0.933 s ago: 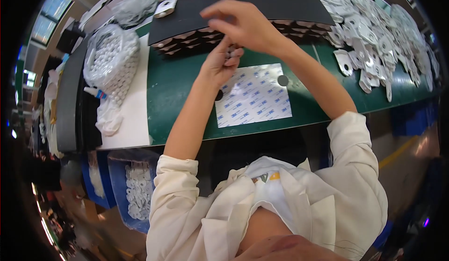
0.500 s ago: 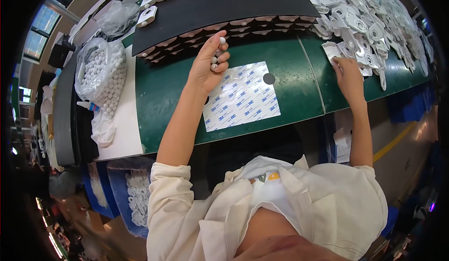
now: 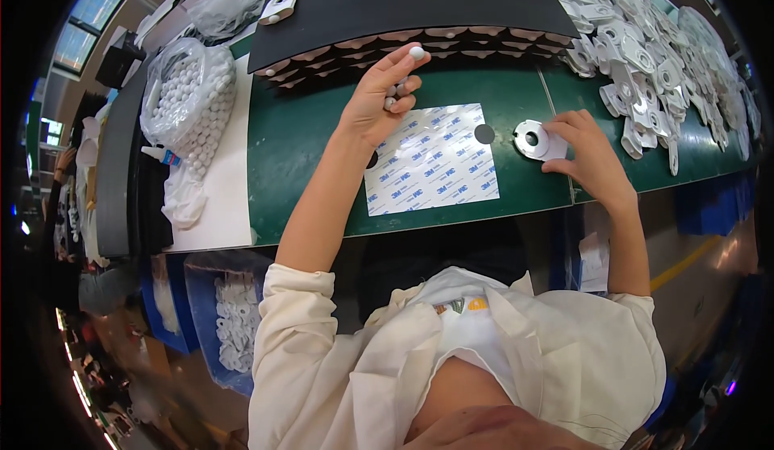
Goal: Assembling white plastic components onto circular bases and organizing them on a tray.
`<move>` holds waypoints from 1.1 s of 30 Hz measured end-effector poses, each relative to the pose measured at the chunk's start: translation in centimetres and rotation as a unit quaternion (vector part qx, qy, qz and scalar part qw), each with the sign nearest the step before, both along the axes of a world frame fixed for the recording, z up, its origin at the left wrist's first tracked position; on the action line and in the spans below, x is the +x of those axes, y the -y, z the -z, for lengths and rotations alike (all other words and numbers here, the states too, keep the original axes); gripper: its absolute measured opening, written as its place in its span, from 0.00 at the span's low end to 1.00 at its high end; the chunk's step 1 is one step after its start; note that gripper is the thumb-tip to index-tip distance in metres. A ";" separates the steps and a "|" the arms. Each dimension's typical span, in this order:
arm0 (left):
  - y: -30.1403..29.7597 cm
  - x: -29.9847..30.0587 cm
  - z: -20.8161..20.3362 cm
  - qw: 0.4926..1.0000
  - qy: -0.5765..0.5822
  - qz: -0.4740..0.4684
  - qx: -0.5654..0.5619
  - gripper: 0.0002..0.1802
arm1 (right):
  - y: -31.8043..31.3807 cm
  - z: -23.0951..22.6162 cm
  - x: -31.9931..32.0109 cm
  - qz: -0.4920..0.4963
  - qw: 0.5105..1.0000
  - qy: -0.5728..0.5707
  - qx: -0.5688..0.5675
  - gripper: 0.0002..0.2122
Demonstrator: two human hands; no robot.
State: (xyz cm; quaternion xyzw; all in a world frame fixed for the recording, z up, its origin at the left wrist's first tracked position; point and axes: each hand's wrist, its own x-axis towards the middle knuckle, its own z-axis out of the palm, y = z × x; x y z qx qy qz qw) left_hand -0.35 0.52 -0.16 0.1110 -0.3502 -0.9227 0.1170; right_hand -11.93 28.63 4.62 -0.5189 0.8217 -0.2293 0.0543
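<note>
A small white ball [image 3: 416, 52] is pinched at the thumb and fingertip of my left hand [image 3: 372, 105]. Several more white balls [image 3: 393, 97] lie under its curled fingers. That hand hovers at the upper left corner of a white sheet with blue print [image 3: 431, 160], which lies on the green table [image 3: 314, 184]. To the right of the sheet, my right hand [image 3: 595, 156] grips a flat white plastic part with a round hole [image 3: 528, 139] by its edge, between thumb and fingers. The part is just over or on the tabletop; I cannot tell which.
A heap of similar white plastic parts [image 3: 637, 63] covers the far right. Stacked black boards [image 3: 419, 6] with parts between them stand at the back. On the left sit a clear bag of white balls [image 3: 189, 95] and a small glue bottle [image 3: 161, 155]. A black disc [image 3: 484, 134] marks the sheet's edge.
My right hand has come left from the heap with a white plastic part in it. My left hand still holds the balls, with one now further out at the fingertips.
</note>
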 end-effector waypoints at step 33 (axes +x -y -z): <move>1.2 -0.1 1.1 1.000 -0.006 -0.029 -0.006 0.16 | 10.7 7.2 1.8 -0.073 0.911 0.361 -0.186 0.06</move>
